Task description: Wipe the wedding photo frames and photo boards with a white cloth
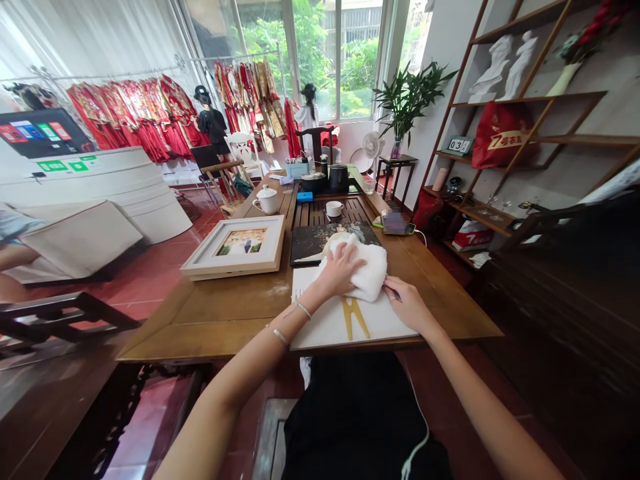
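Observation:
My left hand (341,269) presses down on a bunched white towel (374,270), its fingers curved over the cloth. Under the towel lie a white panel (320,327) with a gold mark and a dark photo panel (313,244) behind it. They look like one opened album, but the join is covered. My right hand (404,303) is closed at the white panel's right edge, beside the towel; its fingertips are partly hidden. To the left, a pale wooden picture frame (195,269) holding a photo lies on the wooden table (215,327).
Behind the panels are a slatted tea tray (306,217), a white cup (334,209), a lidded mug (267,199) and a black pot (339,178). A phone-like device (397,224) with a cable lies right. Two people stand by garment racks; another person's leg shows left.

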`<state>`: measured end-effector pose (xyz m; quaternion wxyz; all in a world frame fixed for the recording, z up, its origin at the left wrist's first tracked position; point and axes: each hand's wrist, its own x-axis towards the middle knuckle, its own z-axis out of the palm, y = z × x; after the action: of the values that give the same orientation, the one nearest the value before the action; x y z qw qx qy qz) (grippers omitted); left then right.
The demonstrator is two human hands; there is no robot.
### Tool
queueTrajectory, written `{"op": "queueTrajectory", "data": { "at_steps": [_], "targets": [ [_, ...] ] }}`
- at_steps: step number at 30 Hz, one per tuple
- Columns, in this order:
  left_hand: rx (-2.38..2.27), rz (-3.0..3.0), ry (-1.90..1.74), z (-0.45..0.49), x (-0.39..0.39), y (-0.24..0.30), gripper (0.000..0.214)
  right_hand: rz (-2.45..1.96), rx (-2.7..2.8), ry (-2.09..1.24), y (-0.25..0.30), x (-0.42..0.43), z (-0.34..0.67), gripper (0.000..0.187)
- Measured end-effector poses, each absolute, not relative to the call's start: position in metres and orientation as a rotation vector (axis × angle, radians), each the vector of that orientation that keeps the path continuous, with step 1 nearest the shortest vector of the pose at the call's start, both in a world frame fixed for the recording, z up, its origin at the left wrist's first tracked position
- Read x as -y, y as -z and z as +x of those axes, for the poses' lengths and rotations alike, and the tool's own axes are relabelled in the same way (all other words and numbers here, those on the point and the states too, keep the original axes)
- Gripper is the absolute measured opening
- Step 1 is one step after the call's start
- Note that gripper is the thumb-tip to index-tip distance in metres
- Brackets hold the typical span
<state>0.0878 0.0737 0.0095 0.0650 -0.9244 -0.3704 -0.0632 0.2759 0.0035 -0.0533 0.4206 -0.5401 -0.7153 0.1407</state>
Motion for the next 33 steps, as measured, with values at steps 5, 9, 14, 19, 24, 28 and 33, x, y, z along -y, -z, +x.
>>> {"op": "queueTrajectory", "data": {
  "at_steps": [5,9,14,19,24,28,33],
  "targets": [
    [1.035,-2.848,0.191,0.097,-0.089,-0.009,0.053,-1.391,1.794,-0.348,0.051,-0.002,0.276,0.034],
    [1.059,-2.868,0.188,0.095,-0.085,-0.013,0.05,-1.402,1.788,-0.349,0.05,-0.001,0.275,0.037],
    [1.209,-2.844,0.119,0.086,-0.06,-0.022,0.051,-1.39,1.782,-0.366,0.051,-0.002,0.275,0.039],
    [1.379,-2.8,0.141,0.072,-0.025,-0.02,0.054,-1.391,1.743,-0.388,0.054,-0.004,0.276,0.038],
    [1.497,-2.802,0.189,0.066,0.014,-0.014,0.062,-1.401,1.746,-0.382,0.053,-0.003,0.277,0.041],
    [1.491,-2.874,0.253,0.061,0.046,-0.012,0.066,-1.363,1.751,-0.405,0.055,-0.003,0.277,0.043],
    [1.666,-2.853,0.287,0.049,0.067,-0.013,0.07,-1.361,1.723,-0.391,0.057,-0.005,0.277,0.038]
  ]
}}
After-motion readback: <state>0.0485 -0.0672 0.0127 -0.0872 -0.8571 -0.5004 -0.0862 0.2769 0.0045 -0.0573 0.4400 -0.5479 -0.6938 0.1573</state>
